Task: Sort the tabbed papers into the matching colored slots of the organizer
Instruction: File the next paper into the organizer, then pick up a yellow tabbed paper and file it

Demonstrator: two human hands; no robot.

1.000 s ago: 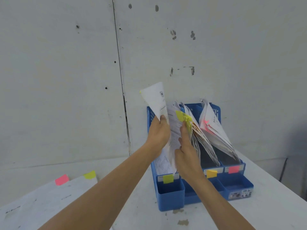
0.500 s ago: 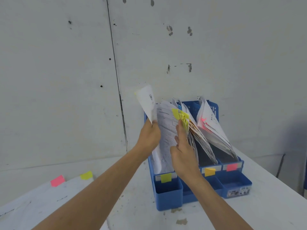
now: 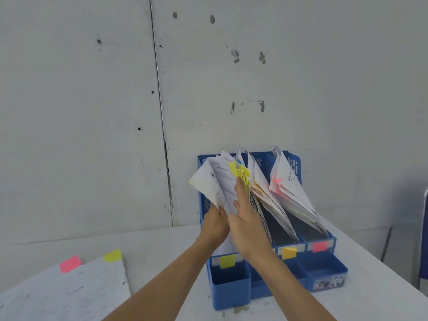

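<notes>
A white table (image 3: pixel 375 295), scuffed and speckled, is carrying everything here, and it is standing hard against a pale grey wall (image 3: pixel 324 89). The wall is showing a dark vertical seam (image 3: pixel 159 89) between two panels, with small holes and grey smudges scattered over it. A brownish stain (image 3: pixel 239 309) is lying on the table just in front of the blue organizer (image 3: pixel 229 286), whose back is standing near or against the wall.

The left hand (image 3: pixel 214 224) is gripping the lower part of a white sheet (image 3: pixel 205 184), its fingers curled round the edge, and is holding it tilted leftward over the organizer's left slot. The right hand (image 3: pixel 247 228) is lying with straight fingers flat against the yellow-tabbed papers (image 3: pixel 239 172) in that same slot, pressing them toward the right. A yellow label (image 3: pixel 227 261) is marking the front of this slot.

Papers are leaning in the middle slot (image 3: pixel 266 198), above an orange label (image 3: pixel 289 253), and pink-tabbed papers (image 3: pixel 291 188) are leaning in the right slot, above a pink label (image 3: pixel 320 246).

Well apart, at the table's near left, a stack of papers (image 3: pixel 69 290) is lying flat, with a pink tab (image 3: pixel 70 263) and a yellow tab (image 3: pixel 112 255) sticking out of its far edge.
</notes>
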